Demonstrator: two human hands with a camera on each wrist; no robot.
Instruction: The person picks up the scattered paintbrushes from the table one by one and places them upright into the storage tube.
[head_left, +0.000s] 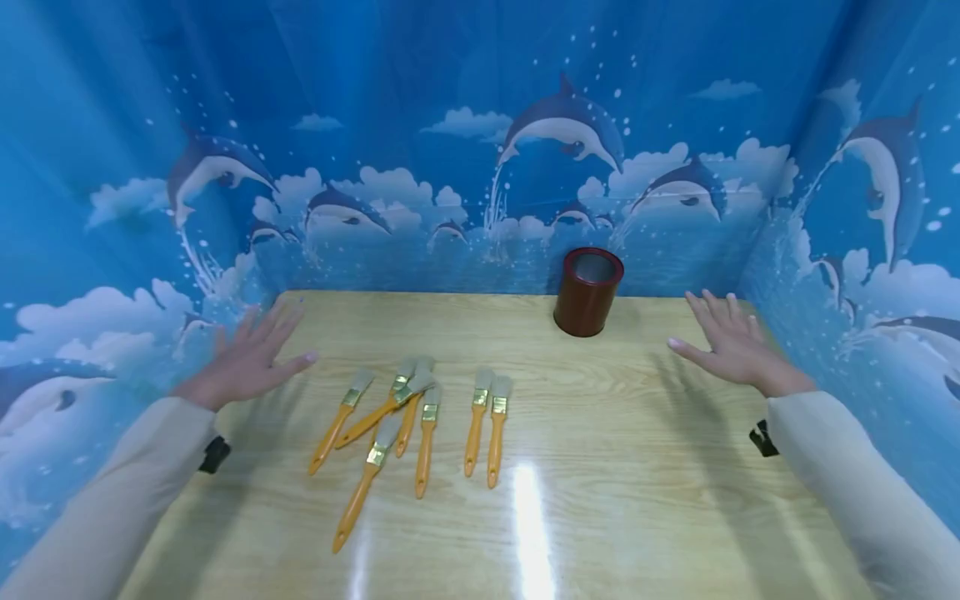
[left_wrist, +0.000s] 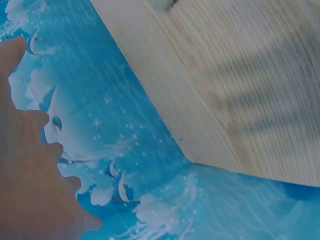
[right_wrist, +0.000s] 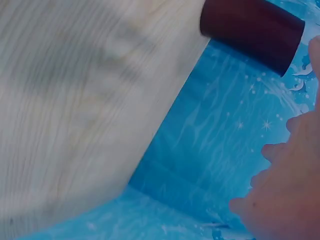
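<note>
Both hands hover above a wooden table, fingers spread and holding nothing. My left hand (head_left: pixel 251 360) is over the left side, nearest to a loose group of paintbrushes with orange handles and pale bristles. One paintbrush (head_left: pixel 333 433) lies at that group's left edge, and another (head_left: pixel 360 500) lies closest to me. Some brushes in the group cross over each other. Two more, a paintbrush (head_left: pixel 474 437) and its neighbour (head_left: pixel 496 446), lie side by side near the middle. My right hand (head_left: pixel 731 346) is at the right, apart from a dark red cylindrical pot (head_left: pixel 583 304) standing upright near the back edge.
Blue curtains (head_left: pixel 420 83) printed with dolphins and clouds enclose the table (head_left: pixel 622 467) at the back and both sides. The table's back corners show in the wrist views. Bright light reflects off the tabletop near the front.
</note>
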